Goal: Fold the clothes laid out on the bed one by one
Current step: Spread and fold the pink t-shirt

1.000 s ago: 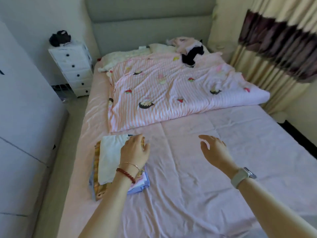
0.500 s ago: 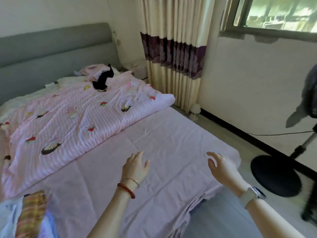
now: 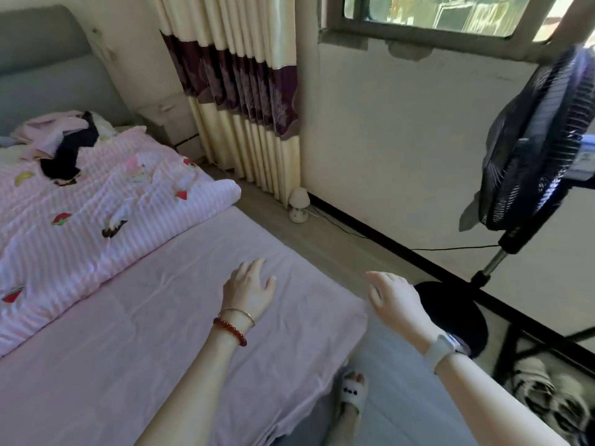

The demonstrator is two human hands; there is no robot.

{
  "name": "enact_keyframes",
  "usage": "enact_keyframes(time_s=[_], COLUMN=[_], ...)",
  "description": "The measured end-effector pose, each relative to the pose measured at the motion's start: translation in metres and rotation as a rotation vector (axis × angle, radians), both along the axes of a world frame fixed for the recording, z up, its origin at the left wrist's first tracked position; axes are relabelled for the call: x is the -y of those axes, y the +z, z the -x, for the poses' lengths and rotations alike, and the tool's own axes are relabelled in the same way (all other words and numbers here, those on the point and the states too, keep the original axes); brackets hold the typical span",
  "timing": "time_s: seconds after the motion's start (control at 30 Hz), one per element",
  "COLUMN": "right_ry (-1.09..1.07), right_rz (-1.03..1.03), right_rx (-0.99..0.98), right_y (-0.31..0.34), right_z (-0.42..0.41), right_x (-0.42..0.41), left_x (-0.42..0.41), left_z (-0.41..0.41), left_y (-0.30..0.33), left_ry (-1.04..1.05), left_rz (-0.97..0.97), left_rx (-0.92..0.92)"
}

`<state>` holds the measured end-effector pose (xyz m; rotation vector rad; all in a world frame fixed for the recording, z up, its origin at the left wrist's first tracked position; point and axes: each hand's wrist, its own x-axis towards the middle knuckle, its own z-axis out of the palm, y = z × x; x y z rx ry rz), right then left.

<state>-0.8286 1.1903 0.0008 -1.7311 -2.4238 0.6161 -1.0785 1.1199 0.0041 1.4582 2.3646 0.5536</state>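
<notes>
My left hand (image 3: pixel 249 289) hovers over the bare pink bed sheet (image 3: pixel 135 333) near the bed's right edge, fingers relaxed and holding nothing. My right hand (image 3: pixel 394 299) hangs beyond the bed's corner, above the floor, fingers loose and empty. A pink and black heap of clothes (image 3: pixel 61 140) lies far off at the head of the bed, on the pink striped quilt (image 3: pixel 106 214). The folded stack is out of view.
A black standing fan (image 3: pixel 534 146) with its round base (image 3: pixel 450 317) stands right of the bed. A small mushroom lamp (image 3: pixel 297 204) sits on the floor by the curtain (image 3: pixel 238 82). My slippered foot (image 3: pixel 352 391) is beside the bed.
The view has swung right, away from the folded stack, which has left the frame. My left hand has come off the stack; both hands now float empty near the bed's right corner.
</notes>
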Motion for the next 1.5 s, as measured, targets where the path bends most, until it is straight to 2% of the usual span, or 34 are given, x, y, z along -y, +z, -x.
enact_keyframes(time_s=[0.17, 0.3, 0.4, 0.53, 0.8, 0.97, 1.07, 1.23, 1.5], right_ry=[0.096, 0.214, 0.267, 0.344, 0.610, 0.798, 0.851, 0.907, 1.003], right_rz=[0.014, 0.013, 0.013, 0.042, 0.066, 0.093, 0.110, 0.119, 0.222], right_rx=[0.025, 0.088, 0.088, 0.119, 0.093, 0.116, 0.095, 0.031, -0.082], right_y=[-0.006, 0.007, 0.017, 0.021, -0.001, -0.015, -0.010, 0.007, 0.010], right_z=[0.020, 0.050, 0.078, 0.122, 0.267, 0.371, 0.416, 0.485, 0.621], right_x=[-0.130, -0.227, -0.287, -0.360, -0.510, -0.620, -0.678, -0.736, -0.755], left_x=[-0.115, -0.192, -0.225, -0.241, -0.295, -0.401, -0.487, -0.581, -0.575], left_z=[0.007, 0.018, 0.036, 0.073, 0.158, 0.244, 0.289, 0.330, 0.416], left_y=[-0.024, -0.018, -0.007, -0.003, -0.014, -0.012, 0.001, 0.022, 0.013], left_ry=[0.037, 0.062, 0.100, 0.268, 0.597, 0.720, 0.723, 0.721, 0.914], left_rz=[0.005, 0.020, 0.045, 0.095, 0.171, 0.201, 0.156, 0.065, 0.065], left_rx=[-0.065, -0.115, -0.139, -0.130, -0.110, -0.128, -0.120, -0.060, 0.026])
